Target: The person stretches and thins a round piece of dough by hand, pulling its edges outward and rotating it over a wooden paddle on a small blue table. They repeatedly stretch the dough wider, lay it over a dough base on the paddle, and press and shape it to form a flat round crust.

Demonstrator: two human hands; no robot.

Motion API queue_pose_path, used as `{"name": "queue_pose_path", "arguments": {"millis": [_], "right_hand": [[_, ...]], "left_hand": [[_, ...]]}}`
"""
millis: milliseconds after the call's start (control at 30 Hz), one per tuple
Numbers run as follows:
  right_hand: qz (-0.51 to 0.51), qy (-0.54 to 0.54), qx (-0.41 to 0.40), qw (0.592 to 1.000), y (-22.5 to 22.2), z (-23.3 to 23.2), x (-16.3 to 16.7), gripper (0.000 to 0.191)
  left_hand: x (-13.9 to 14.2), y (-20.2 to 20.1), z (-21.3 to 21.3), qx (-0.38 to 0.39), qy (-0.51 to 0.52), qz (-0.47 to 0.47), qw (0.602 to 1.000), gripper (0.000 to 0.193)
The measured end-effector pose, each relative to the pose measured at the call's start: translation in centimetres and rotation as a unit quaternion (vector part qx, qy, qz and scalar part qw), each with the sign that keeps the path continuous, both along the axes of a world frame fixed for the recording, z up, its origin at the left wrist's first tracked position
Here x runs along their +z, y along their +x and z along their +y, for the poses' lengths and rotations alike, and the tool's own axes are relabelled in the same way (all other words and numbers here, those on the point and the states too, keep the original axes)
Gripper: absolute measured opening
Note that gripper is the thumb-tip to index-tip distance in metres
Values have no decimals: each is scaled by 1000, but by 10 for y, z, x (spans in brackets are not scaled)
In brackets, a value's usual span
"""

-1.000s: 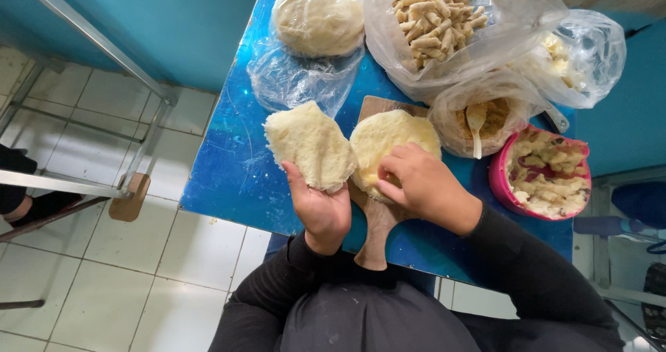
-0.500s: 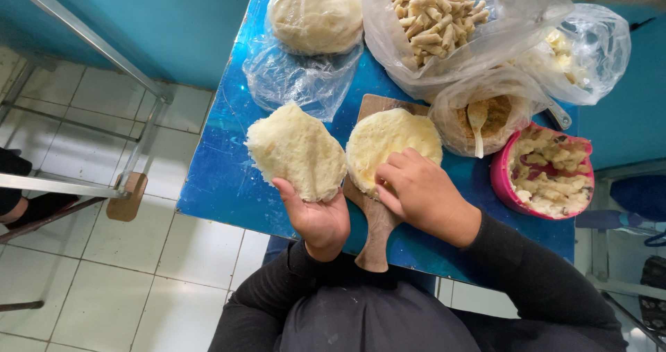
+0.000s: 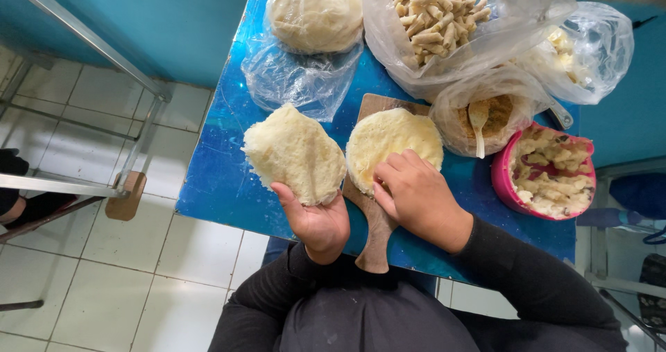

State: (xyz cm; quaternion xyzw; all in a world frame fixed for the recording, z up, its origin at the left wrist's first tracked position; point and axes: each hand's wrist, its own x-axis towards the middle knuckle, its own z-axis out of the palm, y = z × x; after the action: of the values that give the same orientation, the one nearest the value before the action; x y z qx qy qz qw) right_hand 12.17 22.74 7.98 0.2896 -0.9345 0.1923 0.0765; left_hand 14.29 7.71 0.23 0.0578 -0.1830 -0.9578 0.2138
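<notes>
My left hand (image 3: 316,217) holds up a flattened, rough-edged piece of pale dough (image 3: 293,153) above the front left of the blue table (image 3: 222,185). My right hand (image 3: 415,192) rests with curled fingers on the near edge of a second round, flat dough disc (image 3: 392,138). That disc lies on a wooden paddle board (image 3: 374,234) whose handle points toward me, between my two wrists.
A large dough ball (image 3: 316,12) sits in clear plastic at the back. Plastic bags hold short dough sticks (image 3: 437,12), white lumps (image 3: 569,43) and brown filling with a spoon (image 3: 480,119). A pink bowl (image 3: 501,175) of chunks stands right. Metal rails (image 3: 83,40) and tiled floor lie left.
My left hand has carried its dough piece a little further left, away from the board. My right hand stays pressed on the disc's near edge.
</notes>
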Motion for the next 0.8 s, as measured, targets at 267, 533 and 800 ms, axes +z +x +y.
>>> {"name": "queue_pose_path", "arguments": {"millis": [267,533,800], "right_hand": [[25,-16,-1,1000,4,-10,-1,21],[-8,-55,-14,998,3,-3,-3,13],[-46,-127,-29,990,1,-4,-5,13]], "left_hand": [[-1,1,0,14,-5,-7,1000,66],[-3,2,4,4,0,3,1000,66],[0,4,5,-24,7,19,1000,63]]}}
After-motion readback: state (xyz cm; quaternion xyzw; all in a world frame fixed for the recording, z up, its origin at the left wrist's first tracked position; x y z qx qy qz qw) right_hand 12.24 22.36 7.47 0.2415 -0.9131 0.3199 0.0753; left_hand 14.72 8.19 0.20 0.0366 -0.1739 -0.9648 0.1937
